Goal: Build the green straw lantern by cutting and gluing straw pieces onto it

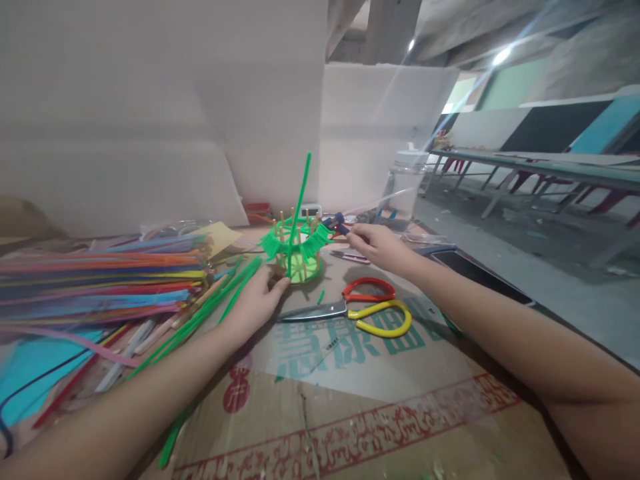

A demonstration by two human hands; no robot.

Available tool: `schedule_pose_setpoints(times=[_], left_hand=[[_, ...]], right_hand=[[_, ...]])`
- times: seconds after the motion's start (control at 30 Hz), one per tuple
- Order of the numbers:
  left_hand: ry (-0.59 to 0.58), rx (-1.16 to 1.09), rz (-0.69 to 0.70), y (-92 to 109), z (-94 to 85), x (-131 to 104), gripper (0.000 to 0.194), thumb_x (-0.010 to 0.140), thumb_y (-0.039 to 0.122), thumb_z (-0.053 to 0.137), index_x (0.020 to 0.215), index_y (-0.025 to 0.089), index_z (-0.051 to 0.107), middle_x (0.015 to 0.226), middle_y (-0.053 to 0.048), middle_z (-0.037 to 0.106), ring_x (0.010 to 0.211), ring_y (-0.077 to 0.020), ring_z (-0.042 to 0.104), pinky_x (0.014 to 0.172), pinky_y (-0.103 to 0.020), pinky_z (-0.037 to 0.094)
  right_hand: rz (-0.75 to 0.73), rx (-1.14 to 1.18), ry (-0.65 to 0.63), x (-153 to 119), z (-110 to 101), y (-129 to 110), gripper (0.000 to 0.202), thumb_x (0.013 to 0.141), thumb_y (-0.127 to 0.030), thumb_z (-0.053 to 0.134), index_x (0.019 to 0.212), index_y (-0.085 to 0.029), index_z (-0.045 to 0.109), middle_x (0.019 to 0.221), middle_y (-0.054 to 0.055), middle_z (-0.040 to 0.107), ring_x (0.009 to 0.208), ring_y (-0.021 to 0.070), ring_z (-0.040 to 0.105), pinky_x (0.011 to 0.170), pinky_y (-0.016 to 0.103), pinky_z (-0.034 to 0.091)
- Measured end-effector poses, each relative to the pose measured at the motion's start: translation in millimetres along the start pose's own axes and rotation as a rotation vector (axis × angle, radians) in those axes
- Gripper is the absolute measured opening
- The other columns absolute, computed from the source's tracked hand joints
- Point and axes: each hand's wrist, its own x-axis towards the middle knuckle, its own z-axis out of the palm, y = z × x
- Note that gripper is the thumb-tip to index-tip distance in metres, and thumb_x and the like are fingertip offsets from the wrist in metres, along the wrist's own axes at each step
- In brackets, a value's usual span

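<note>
A small round basket frame [305, 267] with a green base, upright wooden sticks and a fringed green band stands at the middle of the table. My left hand [265, 293] is closed at its lower left side, by the bottom of an upright green pipe cleaner [303, 183]. On the other side, my right hand [373, 243] is closed on a dark blue glue gun [337, 223], whose tip points at the band. Scissors [320, 311] with one red and one yellow handle lie in front of the basket frame.
Bundles of coloured pipe cleaners [105, 280] cover the left side, with loose green ones [215, 300] beside my left forearm. Small snips [351, 257] lie behind the scissors. A clear lidded container [400, 187] stands at the back right, and a dark flat device [480, 277] lies beyond my right forearm.
</note>
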Motion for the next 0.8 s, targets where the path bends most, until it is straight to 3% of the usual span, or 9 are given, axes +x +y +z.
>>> schedule_pose_setpoints(times=[0.2,0.33,0.43,0.53,0.7,0.8], left_hand=[[0.011,-0.009,-0.038,0,-2.6,3,0.034,0.086,0.044,0.048,0.097,0.015,0.063,0.102,-0.013,0.071,0.098,-0.0284,0.064,0.092,-0.043,0.048],[0.011,-0.006,-0.024,1,-3.1,3,0.035,0.086,0.043,0.049,0.098,0.014,0.064,0.104,-0.013,0.071,0.100,-0.0281,0.064,0.093,-0.042,0.048],[0.006,-0.021,-0.006,-2,-2.2,3,0.036,0.087,0.043,0.049,0.101,0.014,0.065,0.105,-0.013,0.071,0.101,-0.0280,0.064,0.094,-0.042,0.047],[0.004,-0.039,-0.001,-5,-0.5,4,0.035,0.087,0.044,0.051,0.103,0.015,0.064,0.107,-0.012,0.071,0.102,-0.0276,0.064,0.094,-0.042,0.047],[0.004,-0.057,-0.013,-6,1.2,3,0.034,0.088,0.042,0.051,0.105,0.015,0.063,0.110,-0.012,0.070,0.102,-0.0268,0.065,0.095,-0.041,0.048],[0.005,-0.049,-0.011,-5,0.3,3,0.033,0.088,0.041,0.051,0.104,0.015,0.063,0.109,-0.012,0.070,0.104,-0.0273,0.064,0.096,-0.042,0.047]], right_hand=[[0.143,0.328,-0.079,0,15,9,0.016,0.080,-0.032,0.063,0.079,-0.016,0.064,0.065,-0.002,0.059,0.059,0.0113,0.051,0.055,0.024,0.036],[0.206,0.448,-0.099,-1,22,7,0.021,0.082,-0.037,0.065,0.078,-0.016,0.064,0.058,-0.002,0.060,0.051,0.0106,0.052,0.051,0.023,0.042],[0.368,0.803,-0.127,-4,25,-3,0.022,0.084,-0.038,0.067,0.086,-0.017,0.063,0.082,0.005,0.073,0.058,0.0113,0.062,0.058,0.026,0.053],[0.504,1.088,-0.185,-9,30,-14,0.021,0.082,-0.030,0.073,0.096,-0.017,0.064,0.102,0.008,0.074,0.067,0.0120,0.067,0.067,0.029,0.059],[0.483,1.031,-0.196,-8,33,-20,0.012,0.080,-0.025,0.075,0.081,-0.015,0.069,0.061,-0.001,0.064,0.054,0.0085,0.058,0.052,0.021,0.050],[0.412,0.912,-0.180,-2,12,-14,0.018,0.082,-0.032,0.072,0.079,-0.015,0.070,0.056,-0.003,0.059,0.046,0.0064,0.051,0.043,0.019,0.039]])
